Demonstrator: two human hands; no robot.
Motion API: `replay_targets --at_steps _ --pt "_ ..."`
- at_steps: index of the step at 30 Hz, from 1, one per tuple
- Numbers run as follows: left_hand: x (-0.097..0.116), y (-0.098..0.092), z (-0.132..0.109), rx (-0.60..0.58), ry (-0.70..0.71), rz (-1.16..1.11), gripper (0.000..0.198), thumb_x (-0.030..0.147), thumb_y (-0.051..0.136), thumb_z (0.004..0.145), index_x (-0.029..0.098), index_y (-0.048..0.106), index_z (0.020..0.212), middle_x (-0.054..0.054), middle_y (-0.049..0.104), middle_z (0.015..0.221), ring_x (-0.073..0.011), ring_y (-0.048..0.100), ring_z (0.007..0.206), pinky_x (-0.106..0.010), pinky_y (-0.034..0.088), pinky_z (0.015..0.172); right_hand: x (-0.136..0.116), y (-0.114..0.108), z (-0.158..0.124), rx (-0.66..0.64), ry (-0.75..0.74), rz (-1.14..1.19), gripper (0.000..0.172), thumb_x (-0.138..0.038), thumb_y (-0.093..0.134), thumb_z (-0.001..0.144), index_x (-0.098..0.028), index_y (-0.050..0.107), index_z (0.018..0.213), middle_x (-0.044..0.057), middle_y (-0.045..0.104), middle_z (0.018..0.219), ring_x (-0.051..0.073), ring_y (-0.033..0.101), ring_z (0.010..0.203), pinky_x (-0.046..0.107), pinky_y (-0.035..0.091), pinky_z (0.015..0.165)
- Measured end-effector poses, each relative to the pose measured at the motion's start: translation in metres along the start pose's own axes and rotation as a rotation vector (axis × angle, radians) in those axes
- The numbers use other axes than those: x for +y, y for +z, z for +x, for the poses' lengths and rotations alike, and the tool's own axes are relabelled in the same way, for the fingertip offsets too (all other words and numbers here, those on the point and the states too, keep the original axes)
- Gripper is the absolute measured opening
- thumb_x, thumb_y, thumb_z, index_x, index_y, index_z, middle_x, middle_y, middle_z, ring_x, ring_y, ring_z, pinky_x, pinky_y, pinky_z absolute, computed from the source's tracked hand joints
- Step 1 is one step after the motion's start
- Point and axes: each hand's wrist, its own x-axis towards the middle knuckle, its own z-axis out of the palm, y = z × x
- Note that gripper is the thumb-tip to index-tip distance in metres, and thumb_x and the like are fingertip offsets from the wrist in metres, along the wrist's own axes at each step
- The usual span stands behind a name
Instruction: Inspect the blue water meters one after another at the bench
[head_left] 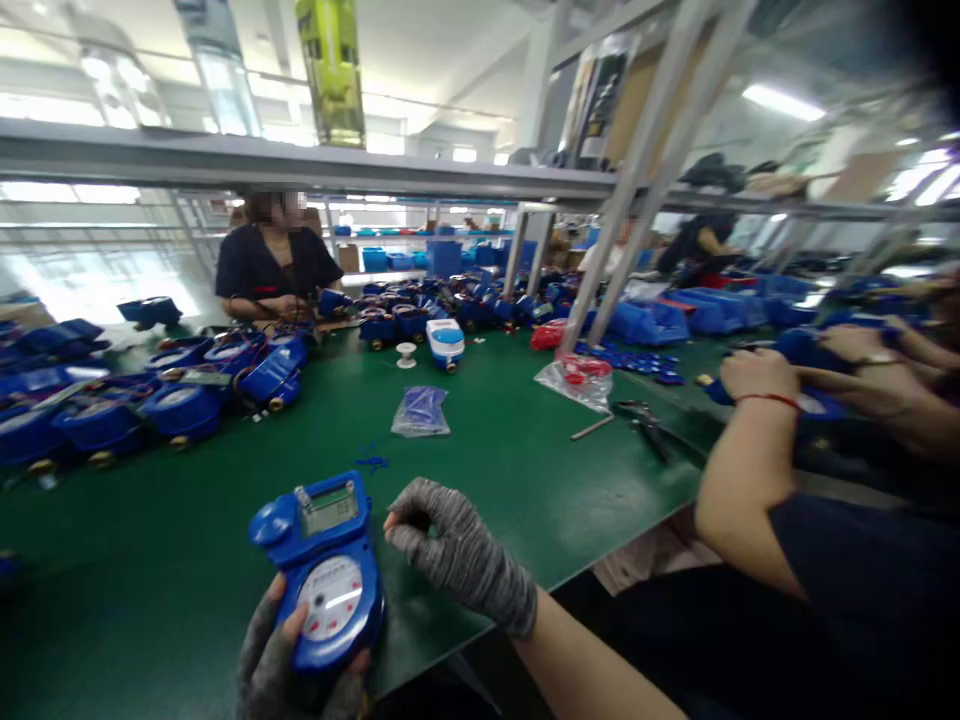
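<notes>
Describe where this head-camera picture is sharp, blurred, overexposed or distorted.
Head view, centre: the blue meter in the left hand is sharp. Head view, edges: a co-worker's arms at right smear, the left windows blow out white, the shelf rail bows, the posts lean, the top right corner darkens.

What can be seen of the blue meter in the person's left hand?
The blue meter looks like glossy plastic: a grey display on top, a round white dial with red marks below, and a cap at its upper left. It faces up above the green table. The gloved left hand grips its bottom.
</notes>
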Motion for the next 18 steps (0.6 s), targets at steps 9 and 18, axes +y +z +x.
replay_targets --at_steps 9,18 --pt "0.014 -0.004 0.001 -0.058 -0.034 0.019 0.061 0.020 0.075 0.077 0.020 0.044 0.130 -0.016 0.041 0.145 -0.0291 0.044 0.133 -0.046 0.050 0.100 0.003 0.015 -0.001 -0.130 -0.053 -0.149 0.004 -0.014 0.062 0.082 -0.017 0.064 0.082 0.001 0.064 0.083 0.013 0.058 0.080 0.027 0.045 0.076" --pt "0.015 -0.004 0.006 -0.051 0.018 0.036 0.058 0.017 0.073 0.078 0.016 0.044 0.128 -0.020 0.040 0.144 -0.0304 0.044 0.133 -0.046 0.051 0.099 0.001 0.020 0.016 -0.179 -0.080 -0.381 0.005 -0.017 0.059 0.082 -0.016 0.064 0.081 0.004 0.064 0.084 0.017 0.058 0.080 0.032 0.046 0.079"
